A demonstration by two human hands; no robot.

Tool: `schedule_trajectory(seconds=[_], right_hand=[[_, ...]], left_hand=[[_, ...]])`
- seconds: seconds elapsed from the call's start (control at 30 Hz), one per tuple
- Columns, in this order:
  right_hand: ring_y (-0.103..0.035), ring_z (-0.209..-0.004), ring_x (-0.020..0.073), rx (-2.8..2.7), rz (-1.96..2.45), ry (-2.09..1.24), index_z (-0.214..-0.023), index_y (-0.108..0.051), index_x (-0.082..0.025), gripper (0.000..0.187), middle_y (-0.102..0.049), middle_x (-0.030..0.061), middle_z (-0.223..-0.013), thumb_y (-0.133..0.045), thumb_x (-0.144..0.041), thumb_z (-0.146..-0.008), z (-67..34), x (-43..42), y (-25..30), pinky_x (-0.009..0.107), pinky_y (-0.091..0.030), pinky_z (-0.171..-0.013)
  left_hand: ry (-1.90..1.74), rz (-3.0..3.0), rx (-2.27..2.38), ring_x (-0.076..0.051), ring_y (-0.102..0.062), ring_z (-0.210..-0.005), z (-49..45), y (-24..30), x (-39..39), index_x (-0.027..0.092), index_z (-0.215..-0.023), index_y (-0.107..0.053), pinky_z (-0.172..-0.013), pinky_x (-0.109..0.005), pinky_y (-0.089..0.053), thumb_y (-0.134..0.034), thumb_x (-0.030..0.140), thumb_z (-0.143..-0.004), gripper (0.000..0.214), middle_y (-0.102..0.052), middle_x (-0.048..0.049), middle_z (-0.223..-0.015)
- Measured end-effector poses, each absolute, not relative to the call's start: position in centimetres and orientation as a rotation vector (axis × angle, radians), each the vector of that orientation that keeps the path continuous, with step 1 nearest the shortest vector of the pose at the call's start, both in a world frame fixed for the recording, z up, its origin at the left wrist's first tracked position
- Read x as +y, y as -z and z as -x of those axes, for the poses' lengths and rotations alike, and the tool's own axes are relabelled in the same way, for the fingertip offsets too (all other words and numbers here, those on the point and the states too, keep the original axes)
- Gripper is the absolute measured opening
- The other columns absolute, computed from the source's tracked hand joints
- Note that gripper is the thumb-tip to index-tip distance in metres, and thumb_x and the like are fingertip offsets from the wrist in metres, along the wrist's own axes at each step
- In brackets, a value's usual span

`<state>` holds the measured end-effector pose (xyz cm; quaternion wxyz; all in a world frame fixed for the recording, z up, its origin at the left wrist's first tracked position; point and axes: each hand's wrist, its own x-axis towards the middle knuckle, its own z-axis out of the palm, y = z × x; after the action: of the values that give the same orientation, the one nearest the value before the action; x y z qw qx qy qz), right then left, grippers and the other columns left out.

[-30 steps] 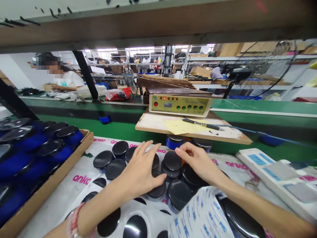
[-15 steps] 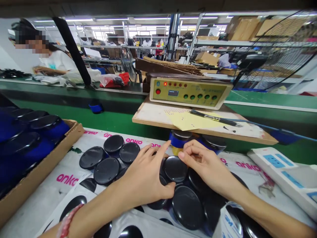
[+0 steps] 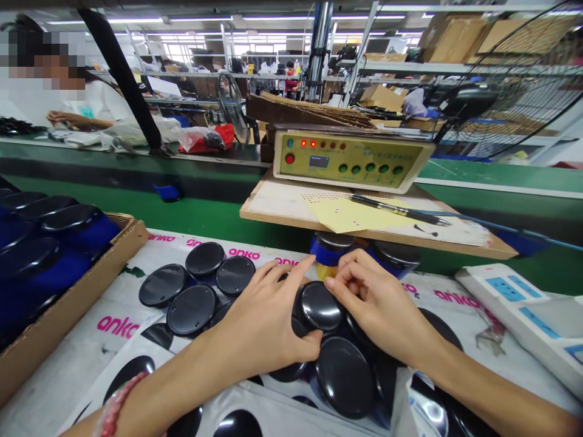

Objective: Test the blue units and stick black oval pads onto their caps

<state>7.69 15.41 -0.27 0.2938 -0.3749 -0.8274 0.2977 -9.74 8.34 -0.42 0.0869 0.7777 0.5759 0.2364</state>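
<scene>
Both hands rest on a cluster of glossy black round discs on the printed white sheet (image 3: 113, 364). My left hand (image 3: 268, 321) lies over the discs, fingers stretched and wrapped around the left side of one black disc (image 3: 321, 305), thumb beneath it. My right hand (image 3: 373, 300) has its fingers curled and pinched at that disc's upper right edge. A larger black disc (image 3: 345, 376) lies just in front of them. Three more discs (image 3: 191, 309) sit to the left.
A cardboard box (image 3: 59, 328) of blue, black-topped items stands at the left. A wooden board (image 3: 282, 209) carries a yellow control box (image 3: 350, 161), yellow paper and a pen. A green conveyor (image 3: 204, 215) runs behind. A person sits far left. White-blue card (image 3: 523, 303) lies right.
The view has dropped slightly and moved closer. My left fingers have closed in around the disc and my right fingers have curled onto its edge. Both hands stay in place.
</scene>
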Motion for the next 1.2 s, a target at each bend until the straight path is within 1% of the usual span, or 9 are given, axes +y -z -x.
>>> schedule_trajectory(seconds=[0.3, 0.53, 0.67, 0.77, 0.87, 0.97, 1.03, 1.13, 1.2], right_hand=[[-0.046, -0.062, 0.01, -2.282, 0.963, -0.649, -0.069, -0.044, -0.02, 0.021, -0.044, -0.0007, -0.082, -0.049, -0.023, -0.09, -7.8, 15.3, 0.5, 0.025, -0.039, -0.057], [-0.047, -0.065, 0.0102, -2.319, 0.934, -0.555, -0.072, -0.043, -0.02, 0.019, -0.043, -0.0005, -0.083, -0.047, -0.02, -0.09, -7.7, 15.3, 0.6, 0.025, -0.04, -0.058], [-0.047, -0.064, 0.0103, -2.343, 0.928, -0.498, -0.073, -0.043, -0.02, 0.018, -0.043, -0.0002, -0.084, -0.046, -0.02, -0.091, -7.9, 15.3, 0.7, 0.025, -0.04, -0.058], [-0.049, -0.065, 0.0122, -2.41, 0.918, -0.375, -0.076, -0.043, -0.02, 0.016, -0.044, 0.001, -0.084, -0.043, -0.02, -0.092, -8.0, 15.1, 0.8, 0.026, -0.041, -0.057], [-0.05, -0.067, 0.0152, -2.544, 0.901, -0.111, -0.078, -0.043, -0.02, 0.015, -0.046, 0.003, -0.085, -0.041, -0.022, -0.093, -7.9, 15.0, 0.7, 0.026, -0.039, -0.052], [-0.05, -0.067, 0.0169, -2.607, 0.926, 0.125, -0.079, -0.045, -0.019, 0.015, -0.047, 0.0046, -0.084, -0.04, -0.025, -0.092, -7.8, 15.1, 0.3, 0.026, -0.035, -0.047], [-0.051, -0.067, 0.0173, -2.606, 0.953, 0.158, -0.079, -0.047, -0.02, 0.018, -0.048, 0.0051, -0.083, -0.039, -0.029, -0.093, -8.1, 14.7, 0.1, 0.026, -0.035, -0.048], [-0.052, -0.066, 0.0175, -2.606, 0.937, 0.101, -0.077, -0.05, -0.021, 0.026, -0.051, 0.0047, -0.079, -0.039, -0.039, -0.092, -10.1, 12.6, 0.6, 0.027, -0.039, -0.052], [-0.051, -0.062, 0.0173, -2.615, 0.924, 0.071, -0.073, -0.051, -0.023, 0.031, -0.051, 0.0037, -0.073, -0.038, -0.044, -0.091, -12.5, 9.9, 1.9, 0.028, -0.04, -0.053]], left_hand=[[-0.655, -2.295, 1.725, -0.024, -0.044, -0.117, 9.8, 0.3, 8.4, 0.011, -0.136, -0.032, -0.107, -0.04, -0.03, -0.063, 0.034, -0.067, 0.079, -0.056, -0.0095, -0.125], [-0.631, -2.283, 1.733, -0.024, -0.043, -0.117, 9.8, 0.3, 8.4, 0.012, -0.136, -0.033, -0.107, -0.039, -0.029, -0.062, 0.034, -0.067, 0.078, -0.055, -0.0082, -0.126], [-0.612, -2.269, 1.744, -0.025, -0.043, -0.117, 9.7, 0.3, 8.4, 0.013, -0.136, -0.033, -0.107, -0.04, -0.03, -0.063, 0.035, -0.067, 0.079, -0.055, -0.0073, -0.127], [-0.608, -2.269, 1.747, -0.025, -0.043, -0.117, 9.6, 0.3, 8.5, 0.012, -0.136, -0.033, -0.107, -0.04, -0.03, -0.063, 0.034, -0.066, 0.08, -0.055, -0.0075, -0.127], [-0.613, -2.301, 1.735, -0.025, -0.044, -0.116, 9.7, 0.3, 8.5, 0.011, -0.137, -0.033, -0.107, -0.04, -0.029, -0.063, 0.034, -0.067, 0.08, -0.057, -0.0077, -0.125], [-0.535, -2.418, 1.676, -0.024, -0.044, -0.117, 9.9, 0.0, 8.4, 0.016, -0.133, -0.042, -0.109, -0.041, -0.025, -0.059, 0.036, -0.075, 0.064, -0.059, -0.0036, -0.123], [-0.423, -2.516, 1.663, -0.026, -0.044, -0.118, 10.0, -0.3, 8.1, 0.019, -0.131, -0.047, -0.11, -0.045, -0.022, -0.052, 0.039, -0.081, 0.054, -0.059, -0.0028, -0.123], [-0.27, -2.657, 1.707, -0.031, -0.039, -0.124, 9.9, -0.7, 7.7, 0.017, -0.133, -0.044, -0.109, -0.05, -0.022, -0.045, 0.044, -0.087, 0.054, -0.054, -0.008, -0.129], [-0.218, -2.776, 1.693, -0.032, -0.034, -0.129, 9.7, -0.8, 7.5, 0.014, -0.133, -0.044, -0.109, -0.05, -0.022, -0.041, 0.044, -0.09, 0.053, -0.05, -0.0102, -0.134]])
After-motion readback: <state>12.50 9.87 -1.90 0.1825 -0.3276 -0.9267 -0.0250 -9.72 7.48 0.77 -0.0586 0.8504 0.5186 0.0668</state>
